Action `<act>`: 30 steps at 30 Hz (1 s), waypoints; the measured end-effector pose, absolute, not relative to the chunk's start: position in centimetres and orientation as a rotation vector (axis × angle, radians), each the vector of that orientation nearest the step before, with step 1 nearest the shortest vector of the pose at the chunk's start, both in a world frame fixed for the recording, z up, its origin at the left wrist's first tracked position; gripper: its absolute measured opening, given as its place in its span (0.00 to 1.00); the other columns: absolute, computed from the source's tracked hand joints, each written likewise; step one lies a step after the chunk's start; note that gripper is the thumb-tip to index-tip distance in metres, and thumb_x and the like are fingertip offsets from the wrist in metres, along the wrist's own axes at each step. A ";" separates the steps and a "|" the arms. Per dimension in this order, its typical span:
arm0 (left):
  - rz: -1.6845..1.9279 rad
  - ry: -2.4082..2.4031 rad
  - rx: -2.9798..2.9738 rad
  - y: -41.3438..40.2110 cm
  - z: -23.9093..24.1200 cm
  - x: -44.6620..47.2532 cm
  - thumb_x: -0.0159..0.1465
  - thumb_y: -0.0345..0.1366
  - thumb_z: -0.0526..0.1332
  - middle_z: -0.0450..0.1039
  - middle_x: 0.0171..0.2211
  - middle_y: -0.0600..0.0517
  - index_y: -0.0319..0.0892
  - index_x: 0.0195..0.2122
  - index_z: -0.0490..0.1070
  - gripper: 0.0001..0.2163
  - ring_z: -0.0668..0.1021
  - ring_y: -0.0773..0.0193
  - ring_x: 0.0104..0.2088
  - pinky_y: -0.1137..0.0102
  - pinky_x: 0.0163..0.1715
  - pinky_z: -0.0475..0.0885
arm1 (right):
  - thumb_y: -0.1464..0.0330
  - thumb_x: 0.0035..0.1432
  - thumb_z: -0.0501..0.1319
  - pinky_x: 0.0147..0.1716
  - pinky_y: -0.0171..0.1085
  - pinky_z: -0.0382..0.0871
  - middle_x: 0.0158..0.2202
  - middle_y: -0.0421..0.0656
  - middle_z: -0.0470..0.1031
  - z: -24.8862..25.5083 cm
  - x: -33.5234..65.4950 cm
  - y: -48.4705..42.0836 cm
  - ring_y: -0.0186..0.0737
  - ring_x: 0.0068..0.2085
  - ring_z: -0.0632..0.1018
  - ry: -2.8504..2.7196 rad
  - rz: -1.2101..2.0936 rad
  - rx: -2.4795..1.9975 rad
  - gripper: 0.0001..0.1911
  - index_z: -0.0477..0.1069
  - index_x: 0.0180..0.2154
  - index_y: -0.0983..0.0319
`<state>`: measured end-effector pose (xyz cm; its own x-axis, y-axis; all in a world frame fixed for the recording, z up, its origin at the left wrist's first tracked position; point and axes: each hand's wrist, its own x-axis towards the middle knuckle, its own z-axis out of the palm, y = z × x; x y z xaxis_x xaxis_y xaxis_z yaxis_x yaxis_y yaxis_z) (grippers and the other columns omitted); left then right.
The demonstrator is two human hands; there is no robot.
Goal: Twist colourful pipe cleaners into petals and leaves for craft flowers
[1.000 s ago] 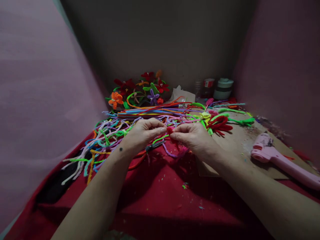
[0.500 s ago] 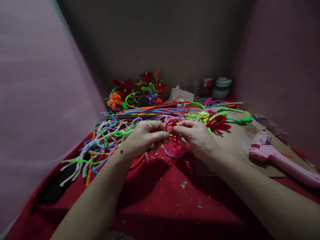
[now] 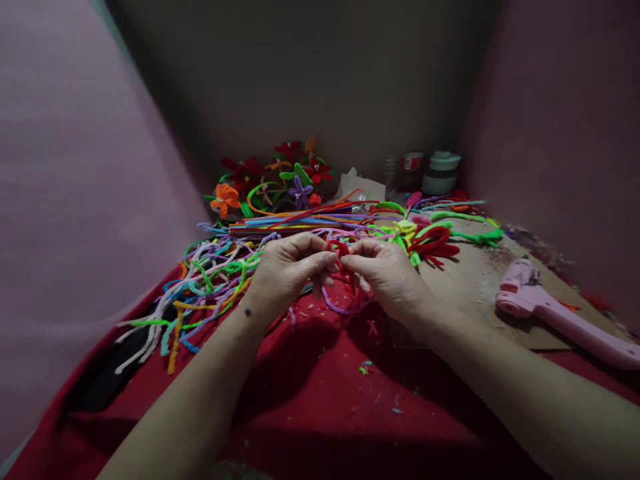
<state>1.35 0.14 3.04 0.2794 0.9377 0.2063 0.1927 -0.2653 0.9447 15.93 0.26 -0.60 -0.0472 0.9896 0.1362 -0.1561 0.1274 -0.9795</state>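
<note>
My left hand (image 3: 287, 270) and my right hand (image 3: 387, 273) meet above the red cloth (image 3: 320, 393). Both pinch a small red pipe cleaner piece (image 3: 342, 252) between thumb and fingers, its loop showing between the fingertips. A purple pipe cleaner (image 3: 345, 308) curls on the cloth just below them. A tangle of loose coloured pipe cleaners (image 3: 200, 287) spreads out to the left of my left hand.
Pipe cleaner flowers (image 3: 270, 180) stand at the back, a bundle of straight pipe cleaners (image 3: 305, 220) in front of them. A red and green flower piece (image 3: 430, 243) lies on brown cardboard (image 3: 480, 280). A pink glue gun (image 3: 560, 313) lies right. Jars (image 3: 433, 172) stand behind.
The hands rose slightly and kept working the red piece, which now shows as a small loop between the fingertips. The scissors under the left hand are mostly hidden now.
</note>
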 end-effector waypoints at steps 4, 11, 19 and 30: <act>1.030 1.082 1.714 0.1 2.8 1.5 0.53 0.35 0.63 0.72 0.18 0.54 0.37 0.27 0.69 0.06 0.72 0.69 0.16 0.76 0.14 0.68 | 0.71 0.41 0.60 0.17 0.31 0.51 0.14 0.33 0.61 -0.6 16.0 0.3 0.26 0.16 0.60 -1.187 1.220 -1.000 0.05 0.64 0.19 0.63; 1.008 1.149 1.798 -0.2 2.9 1.6 0.54 0.35 0.62 0.70 0.16 0.55 0.38 0.27 0.69 0.06 0.72 0.69 0.15 0.75 0.15 0.68 | 0.72 0.40 0.60 0.16 0.30 0.51 0.14 0.34 0.62 -1.2 16.1 0.8 0.26 0.16 0.60 -1.250 1.172 -1.031 0.04 0.65 0.19 0.63; 0.976 1.171 1.808 -0.5 2.8 1.9 0.53 0.38 0.63 0.69 0.17 0.55 0.38 0.26 0.68 0.08 0.71 0.69 0.16 0.75 0.16 0.68 | 0.72 0.40 0.60 0.17 0.31 0.51 0.14 0.33 0.61 -1.1 16.1 0.7 0.26 0.16 0.59 -1.264 1.153 -1.080 0.04 0.65 0.18 0.63; 1.088 1.169 2.224 0.0 1.3 1.7 0.57 0.34 0.60 0.70 0.18 0.55 0.38 0.27 0.69 0.05 0.72 0.71 0.19 0.78 0.20 0.66 | 0.72 0.40 0.59 0.19 0.32 0.53 0.15 0.35 0.62 -1.0 16.2 0.9 0.28 0.18 0.61 -1.373 0.997 -1.216 0.03 0.66 0.18 0.64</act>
